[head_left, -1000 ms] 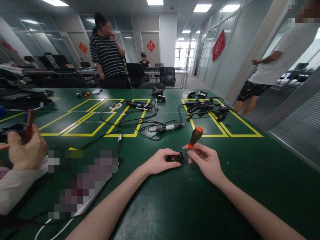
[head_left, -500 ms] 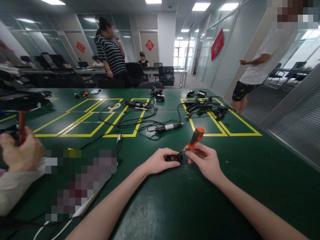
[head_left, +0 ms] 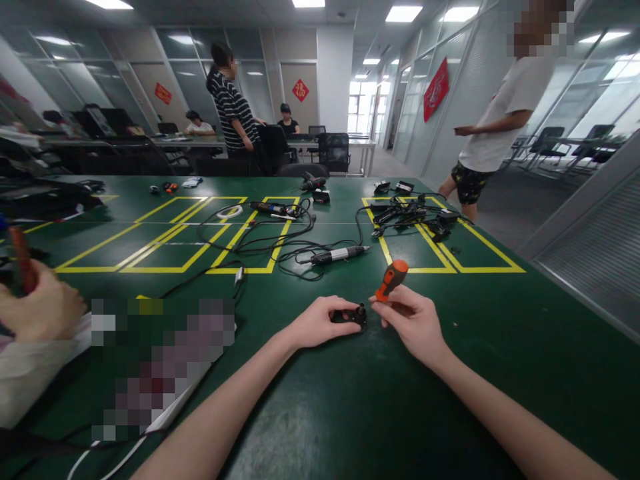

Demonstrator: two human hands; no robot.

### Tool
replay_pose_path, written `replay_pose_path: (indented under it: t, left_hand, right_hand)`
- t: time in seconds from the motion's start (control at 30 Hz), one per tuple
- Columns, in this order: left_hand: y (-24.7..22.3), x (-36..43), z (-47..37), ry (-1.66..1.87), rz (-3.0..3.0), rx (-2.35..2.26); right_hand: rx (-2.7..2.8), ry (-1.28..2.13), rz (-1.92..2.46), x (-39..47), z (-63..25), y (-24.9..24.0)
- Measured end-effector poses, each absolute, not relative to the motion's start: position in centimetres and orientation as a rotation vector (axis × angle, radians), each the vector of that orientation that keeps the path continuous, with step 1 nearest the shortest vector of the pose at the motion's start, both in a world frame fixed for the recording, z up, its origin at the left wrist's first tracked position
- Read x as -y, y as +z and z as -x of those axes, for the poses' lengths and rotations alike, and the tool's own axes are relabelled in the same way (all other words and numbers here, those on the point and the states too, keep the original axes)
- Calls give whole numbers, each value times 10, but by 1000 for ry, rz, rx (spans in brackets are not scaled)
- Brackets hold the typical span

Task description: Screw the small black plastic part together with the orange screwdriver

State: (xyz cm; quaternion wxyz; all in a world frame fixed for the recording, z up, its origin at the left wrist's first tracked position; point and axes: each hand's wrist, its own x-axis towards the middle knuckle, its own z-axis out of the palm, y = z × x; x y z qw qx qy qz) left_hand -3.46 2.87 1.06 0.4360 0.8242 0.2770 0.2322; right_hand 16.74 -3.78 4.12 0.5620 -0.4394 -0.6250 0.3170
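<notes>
My left hand (head_left: pixel 325 323) grips a small black part (head_left: pixel 358 316) between thumb and fingers, low over the green table (head_left: pixel 310 413). A short dark cylinder stands up from this part. Just to its right, my right hand (head_left: pixel 411 323) has its fingers closed round an orange and black screwdriver (head_left: pixel 393 280), whose handle tilts up and to the right. The screwdriver's tip is hidden by my fingers. A small gap separates my two hands.
Beyond my hands lies a grey and black electric screwdriver (head_left: pixel 336 255) with looped cables. Tangled black tools (head_left: pixel 413 215) sit at the back right, a black drill (head_left: pixel 313 181) at the far edge. Another person's hand (head_left: pixel 43 303) holds a reddish object at the left.
The screwdriver in my right hand has turned slightly, while my left hand stays put. The neighbour's hand at the left has shifted left, and the two standing people have moved.
</notes>
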Motion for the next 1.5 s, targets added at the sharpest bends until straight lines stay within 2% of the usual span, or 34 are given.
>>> replay_pose_path:
  t: [0.97, 1.17, 1.37, 1.5]
  left_hand:
    - [12, -29, 35, 565, -2085, -711]
    - [11, -29, 35, 574, -2092, -700]
    - [11, -29, 35, 570, -2077, -700]
    - [11, -29, 35, 573, -2071, -698]
  right_hand:
    - [1515, 711, 1091, 37, -170, 38]
    - [1446, 840, 1054, 37, -168, 40]
    - [1469, 715, 1068, 36, -168, 38]
    - [1444, 792, 1067, 36, -168, 40]
